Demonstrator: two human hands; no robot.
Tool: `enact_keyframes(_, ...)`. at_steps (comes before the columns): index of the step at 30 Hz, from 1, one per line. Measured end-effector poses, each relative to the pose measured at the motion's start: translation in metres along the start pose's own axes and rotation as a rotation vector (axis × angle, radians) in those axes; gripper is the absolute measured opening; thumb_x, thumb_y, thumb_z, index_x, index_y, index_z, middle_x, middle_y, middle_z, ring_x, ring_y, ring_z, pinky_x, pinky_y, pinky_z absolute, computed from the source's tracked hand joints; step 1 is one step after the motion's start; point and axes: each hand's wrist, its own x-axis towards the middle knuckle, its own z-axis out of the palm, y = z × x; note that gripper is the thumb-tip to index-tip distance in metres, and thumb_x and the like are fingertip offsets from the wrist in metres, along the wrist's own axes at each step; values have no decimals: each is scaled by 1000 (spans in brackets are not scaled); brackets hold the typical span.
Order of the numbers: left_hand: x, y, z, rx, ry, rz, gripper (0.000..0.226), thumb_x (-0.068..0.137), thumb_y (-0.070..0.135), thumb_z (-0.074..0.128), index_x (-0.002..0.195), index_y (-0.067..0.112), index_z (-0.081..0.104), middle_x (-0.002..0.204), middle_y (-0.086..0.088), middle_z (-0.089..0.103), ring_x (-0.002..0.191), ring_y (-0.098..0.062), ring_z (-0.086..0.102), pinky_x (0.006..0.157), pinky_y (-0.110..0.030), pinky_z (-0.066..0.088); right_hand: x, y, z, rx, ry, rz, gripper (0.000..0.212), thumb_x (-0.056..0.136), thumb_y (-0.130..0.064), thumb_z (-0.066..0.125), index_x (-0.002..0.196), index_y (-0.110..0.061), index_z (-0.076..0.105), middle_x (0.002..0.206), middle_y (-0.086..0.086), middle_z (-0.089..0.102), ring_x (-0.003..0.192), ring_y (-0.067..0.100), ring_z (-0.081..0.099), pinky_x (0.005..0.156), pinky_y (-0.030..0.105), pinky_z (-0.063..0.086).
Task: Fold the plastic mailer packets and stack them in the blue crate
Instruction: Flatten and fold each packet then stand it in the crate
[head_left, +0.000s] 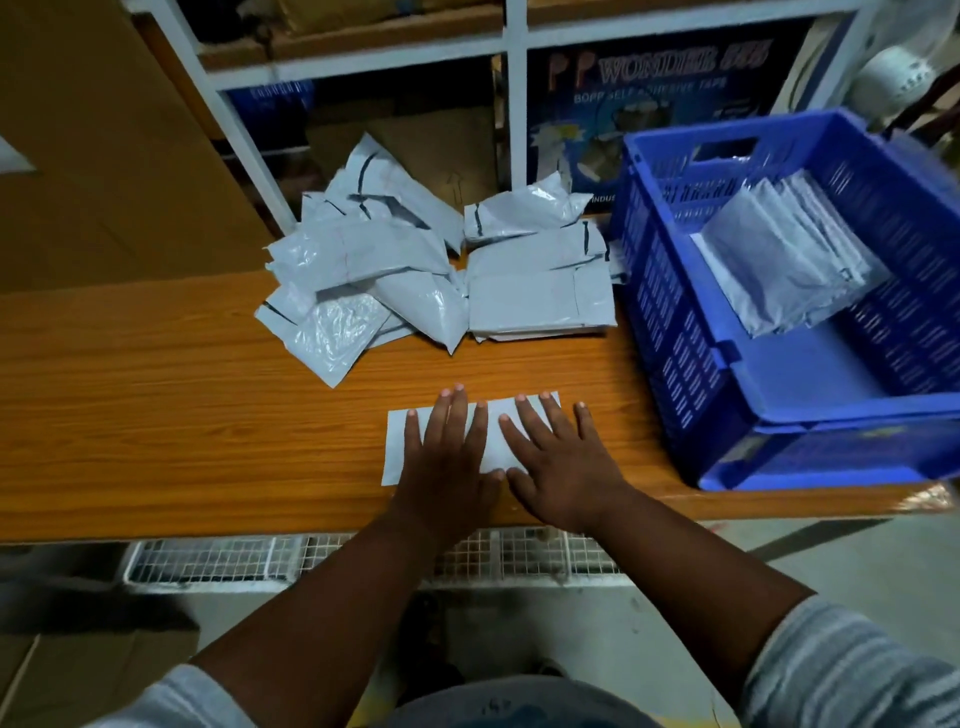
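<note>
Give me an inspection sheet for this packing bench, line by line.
Surface: wooden bench, near edge visible.
Job's things: one white packet flat near the bench edge; loose packet pile behind it; blue crate at right holding folded packets.
Clutter: nothing seen.
Grippers: left hand and right hand press flat on the white packet, fingers straight.
Cables: nothing seen.
Surroundings: white shelving with a tape carton behind; wire rack below.

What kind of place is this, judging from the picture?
Probably a packing or stock room. A pile of plastic mailers lies on a wooden table, a blue crate holds folded ones, and a carton printed with adhesive tape wording sits in the white shelf behind.
</note>
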Motion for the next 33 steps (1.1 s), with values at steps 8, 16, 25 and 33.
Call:
enact_keyframes(8,-7,-5,7,49,-227,-17,94,96,81,14,172,26,4,179,-10,0,165,-36,2,126,-69,11,14,4,-18,1,-171,31,79,99,-72,10,168,-41,-12,177,-5,-20,163,28,-23,125,68,-12)
enact_keyframes(16,-12,-20,1,-36,-104,-16,99,99,71,36,169,3,19,177,-22,10,165,-39,10,127,-68,17,31,-31,-24,23,-61,-81,81,98,-62,8,171,-29,-5,179,4,-11,165,27,-15,130,61,-6)
enact_keyframes(25,-26,-32,-12,11,-288,-76,104,87,79,13,172,20,3,179,-8,-2,166,-31,-2,127,-67,15,46,-31,-31,-37,-196,-48,81,101,-72,21,170,-36,0,179,-1,-10,165,25,-10,127,69,-1)
enact_keyframes(33,-24,-52,-14,-68,-201,-164,107,87,76,23,167,5,27,174,-19,23,162,-36,23,124,-70,25,61,-66,-24,-4,-27,-190,75,103,-59,11,170,-24,14,179,11,9,165,34,4,129,63,12)
